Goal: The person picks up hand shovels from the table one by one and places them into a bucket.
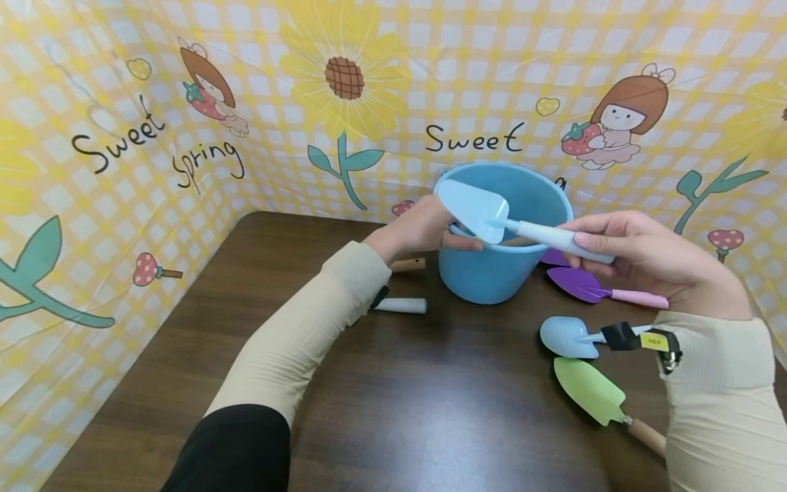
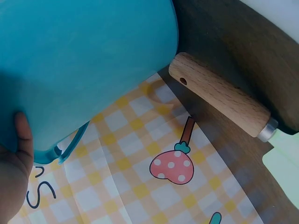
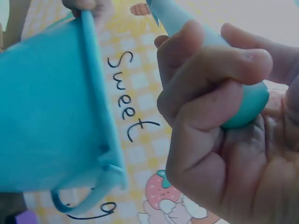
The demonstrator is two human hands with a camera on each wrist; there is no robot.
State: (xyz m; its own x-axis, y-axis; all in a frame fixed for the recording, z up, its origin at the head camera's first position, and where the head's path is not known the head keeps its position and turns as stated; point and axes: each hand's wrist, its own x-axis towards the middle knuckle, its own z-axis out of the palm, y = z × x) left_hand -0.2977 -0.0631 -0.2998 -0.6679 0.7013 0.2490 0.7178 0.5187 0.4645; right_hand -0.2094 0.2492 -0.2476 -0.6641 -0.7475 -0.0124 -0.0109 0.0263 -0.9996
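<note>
A light blue bucket (image 1: pixel 486 280) stands near the back of the table. My left hand (image 1: pixel 424 229) grips its rim on the left side, and the left wrist view shows the thumb (image 2: pixel 23 135) against the bucket wall. In my right hand (image 1: pixel 639 246) is a light blue hand trowel (image 1: pixel 473 205), held by its pale handle with the fingers curled round it. The trowel's blade is over the bucket's near rim, pointing left toward my left hand. The bucket's lower inside is mostly hidden behind the trowel.
Right of the bucket lie a purple trowel (image 1: pixel 578 283) with a pink handle, a small light blue shovel (image 1: pixel 565 335) and a green trowel (image 1: pixel 587 389). On the left, a wooden handle (image 1: pixel 408 265) and a pale blue handle (image 1: pixel 402 305) stick out past my forearm. Patterned cloth backs the table.
</note>
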